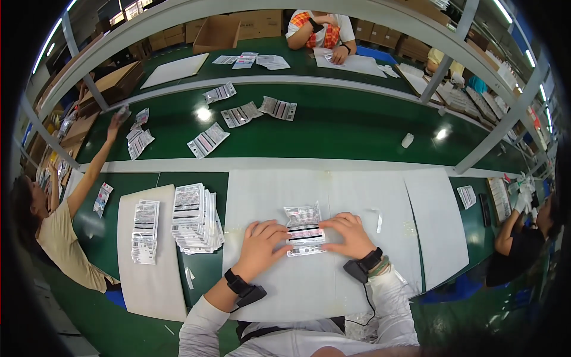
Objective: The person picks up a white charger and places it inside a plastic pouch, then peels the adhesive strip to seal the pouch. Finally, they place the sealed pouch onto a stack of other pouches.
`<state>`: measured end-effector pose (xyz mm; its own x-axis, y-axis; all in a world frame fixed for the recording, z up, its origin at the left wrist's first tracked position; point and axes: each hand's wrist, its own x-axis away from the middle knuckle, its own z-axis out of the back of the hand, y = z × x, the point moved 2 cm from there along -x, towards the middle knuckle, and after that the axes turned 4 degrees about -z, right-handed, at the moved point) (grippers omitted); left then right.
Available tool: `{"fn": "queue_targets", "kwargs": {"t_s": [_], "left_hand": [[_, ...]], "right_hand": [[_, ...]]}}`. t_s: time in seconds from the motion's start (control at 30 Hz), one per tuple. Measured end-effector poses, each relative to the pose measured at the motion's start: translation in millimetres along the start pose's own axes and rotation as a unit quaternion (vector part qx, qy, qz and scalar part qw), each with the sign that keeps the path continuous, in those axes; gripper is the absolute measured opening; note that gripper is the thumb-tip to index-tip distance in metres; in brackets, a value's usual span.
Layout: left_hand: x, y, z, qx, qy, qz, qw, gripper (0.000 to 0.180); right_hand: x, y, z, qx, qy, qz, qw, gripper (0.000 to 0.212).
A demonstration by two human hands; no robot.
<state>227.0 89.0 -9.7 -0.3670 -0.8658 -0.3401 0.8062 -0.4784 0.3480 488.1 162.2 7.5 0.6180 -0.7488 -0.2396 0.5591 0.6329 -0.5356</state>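
A silver plastic packet [306, 233] with a printed white label lies on the white work mat [273, 291] in front of me. Its clear, crinkled end points away from me. My left hand [262, 245] has its curled fingers and thumb at the packet's left edge. From the other side, my right hand [347, 234] pinches at the right edge with thumb and forefinger. Left of the mat stands a tall stack of printed packets [195, 217]. Farther left, a smaller pile of packets [145, 232] rests on a pale board [132, 291].
Beyond a white rail [357, 165] runs a green belt [345, 134] with scattered packets [208, 140] and a small white object [407, 140]. A co-worker at left [77, 220] reaches over it. Another works at right [517, 238]; one sits opposite [324, 35]. Grey posts [505, 131] frame the bench.
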Motion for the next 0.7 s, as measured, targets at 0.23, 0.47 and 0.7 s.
{"fn": "queue_targets", "kwargs": {"t_s": [0.23,0.47,0.7], "left_hand": [[-6.9,2.4,-9.3,0.021,0.088,0.045,0.995,0.027],[-4.3,7.6,-0.9,-0.053,0.108,-0.003,0.993,0.021],[-6.1,18.5,12.9,-0.048,0.103,0.05,0.992,0.022]], "right_hand": [[-3.3,5.7,-8.6,0.028,0.038,0.021,0.999,0.039],[8.2,15.6,5.7,0.065,0.051,0.042,0.996,0.029],[-8.2,30.3,21.4,-0.015,0.097,-0.026,0.995,0.044]]}}
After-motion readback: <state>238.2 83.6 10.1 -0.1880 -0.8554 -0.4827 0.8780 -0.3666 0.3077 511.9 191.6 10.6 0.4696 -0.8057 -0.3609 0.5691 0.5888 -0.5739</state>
